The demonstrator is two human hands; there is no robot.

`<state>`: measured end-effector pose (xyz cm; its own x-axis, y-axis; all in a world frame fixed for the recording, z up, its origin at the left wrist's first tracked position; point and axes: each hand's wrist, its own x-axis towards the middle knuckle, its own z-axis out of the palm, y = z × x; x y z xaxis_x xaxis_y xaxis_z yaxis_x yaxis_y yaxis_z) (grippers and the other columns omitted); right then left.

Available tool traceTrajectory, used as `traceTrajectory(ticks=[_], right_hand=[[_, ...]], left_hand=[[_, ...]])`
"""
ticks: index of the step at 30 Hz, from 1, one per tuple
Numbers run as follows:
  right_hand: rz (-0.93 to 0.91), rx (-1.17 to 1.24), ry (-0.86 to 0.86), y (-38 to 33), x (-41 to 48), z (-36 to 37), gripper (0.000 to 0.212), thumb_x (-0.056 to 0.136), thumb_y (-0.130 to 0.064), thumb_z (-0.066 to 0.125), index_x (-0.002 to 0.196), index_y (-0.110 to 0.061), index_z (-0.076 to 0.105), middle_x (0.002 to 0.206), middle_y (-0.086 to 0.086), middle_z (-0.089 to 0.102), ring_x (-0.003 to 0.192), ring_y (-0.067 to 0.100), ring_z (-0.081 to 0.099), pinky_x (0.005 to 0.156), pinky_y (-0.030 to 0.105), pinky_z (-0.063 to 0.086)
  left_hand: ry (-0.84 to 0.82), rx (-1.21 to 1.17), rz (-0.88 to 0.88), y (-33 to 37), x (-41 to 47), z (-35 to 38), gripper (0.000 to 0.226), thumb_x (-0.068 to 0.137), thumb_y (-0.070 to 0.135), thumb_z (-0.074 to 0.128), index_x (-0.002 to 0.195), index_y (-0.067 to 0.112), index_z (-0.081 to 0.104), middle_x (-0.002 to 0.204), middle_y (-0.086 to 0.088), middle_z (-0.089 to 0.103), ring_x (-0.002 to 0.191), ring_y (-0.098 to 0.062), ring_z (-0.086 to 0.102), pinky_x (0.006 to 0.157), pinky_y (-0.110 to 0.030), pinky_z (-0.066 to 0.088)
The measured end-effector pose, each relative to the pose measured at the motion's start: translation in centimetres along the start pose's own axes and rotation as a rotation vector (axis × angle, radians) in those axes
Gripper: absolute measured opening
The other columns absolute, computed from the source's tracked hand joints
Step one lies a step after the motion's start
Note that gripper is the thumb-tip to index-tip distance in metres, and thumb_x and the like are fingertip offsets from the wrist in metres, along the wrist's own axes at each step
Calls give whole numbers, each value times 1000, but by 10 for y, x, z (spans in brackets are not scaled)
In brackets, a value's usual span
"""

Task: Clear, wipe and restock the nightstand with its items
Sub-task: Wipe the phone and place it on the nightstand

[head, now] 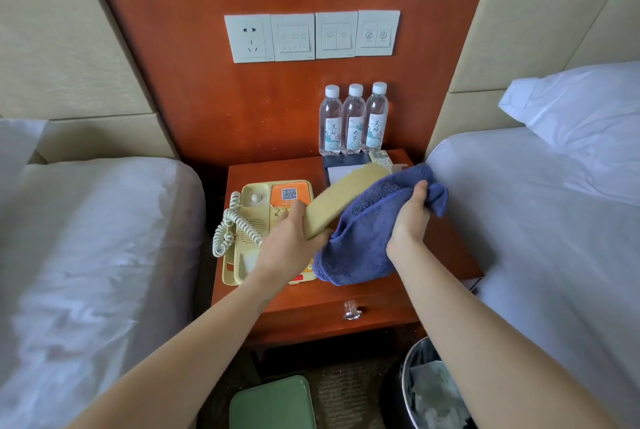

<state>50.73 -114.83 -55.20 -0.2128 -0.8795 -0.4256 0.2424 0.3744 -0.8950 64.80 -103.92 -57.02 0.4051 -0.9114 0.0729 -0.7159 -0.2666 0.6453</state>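
Holds the handset [332,202] in the left grip [291,241], fingers curled round its near end, tilted and raised over the phone [254,217]. Clutches the cloth [360,241] in the right grip [412,217], bunched against the handset's right side, lower end down at the phone's near right corner. Coiled cord [230,221] off the phone's left, at the left edge of the bench [311,300]. At the back panel, three bottles [353,120] upright in a touching row; just before them a notepad [346,169] and small box [381,157]. Strip of wood showing along the front edge and right of the cloth. Beds [86,255] close on both sides; bin [426,390] on the floor, lower right.
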Motion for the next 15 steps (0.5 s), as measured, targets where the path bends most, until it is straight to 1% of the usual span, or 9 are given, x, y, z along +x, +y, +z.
traceTrajectory(ticks=[2, 3, 5, 8, 10, 11, 13, 14, 15], right_hand=[[189, 238, -112, 1, -8, 7, 58, 96, -58, 43, 128, -11, 54, 122, 2, 59, 108, 23, 57, 93, 30, 40], [225, 290, -168, 1, -13, 10, 60, 95, -58, 46, 127, -9, 56, 122, 4, 62, 106, 20, 59, 92, 29, 41], [246, 233, -279, 2, -21, 17, 58, 94, -57, 49, 122, -7, 60, 115, 7, 67, 98, 17, 62, 87, 26, 46], [268, 98, -426, 3, -31, 29, 39, 97, -52, 46, 98, -14, 58, 85, 0, 62, 75, 10, 58, 63, 22, 44], [181, -37, -450, 7, -30, 35, 30, 98, -47, 49, 91, -18, 55, 79, -3, 59, 69, 7, 56, 57, 22, 43], [130, -98, -442, 8, -29, 34, 28, 98, -45, 52, 89, -18, 55, 77, -4, 58, 67, 6, 56, 56, 21, 43], [59, -183, -437, 9, -26, 29, 29, 97, -42, 54, 85, -15, 57, 72, -3, 58, 62, 6, 56, 53, 19, 44], [42, -217, -461, 10, -22, 26, 31, 96, -42, 56, 86, -13, 59, 72, -2, 59, 62, 8, 57, 54, 19, 45], [40, -242, -491, 9, -20, 24, 31, 95, -43, 58, 88, -13, 61, 73, -1, 60, 65, 10, 59, 58, 21, 46]], left_hand=[[-37, -166, -83, 8, 8, 4, 39, 87, 30, 66, 103, 14, 34, 105, -10, 50, 97, -33, 54, 74, -37, 41], [-61, -227, -98, 10, 11, 7, 39, 88, 26, 65, 103, 12, 32, 108, -11, 46, 102, -32, 51, 78, -36, 39], [-102, -289, -104, 14, 14, 9, 38, 90, 18, 63, 103, 10, 28, 111, -11, 39, 107, -30, 47, 81, -33, 35], [-192, -267, -6, 13, 10, 13, 38, 90, 11, 59, 114, 10, 29, 116, -9, 35, 114, -30, 43, 83, -30, 33], [-219, -143, 74, 7, 5, 15, 51, 92, 24, 60, 130, 7, 30, 120, -8, 35, 118, -31, 41, 95, -39, 35], [-207, -26, 125, 0, 4, 16, 62, 91, 38, 59, 138, 9, 30, 122, -7, 36, 118, -29, 39, 100, -43, 35], [-138, 92, 201, -13, 5, 9, 78, 82, 67, 47, 144, 19, 38, 122, -4, 35, 117, -23, 38, 103, -41, 34], [-80, 8, 176, -18, 7, 3, 80, 80, 73, 43, 141, 22, 46, 121, -3, 36, 117, -19, 39, 102, -37, 37], [-11, -144, 95, -20, 11, -4, 74, 82, 73, 46, 135, 22, 54, 121, -3, 39, 116, -18, 45, 97, -33, 42]])
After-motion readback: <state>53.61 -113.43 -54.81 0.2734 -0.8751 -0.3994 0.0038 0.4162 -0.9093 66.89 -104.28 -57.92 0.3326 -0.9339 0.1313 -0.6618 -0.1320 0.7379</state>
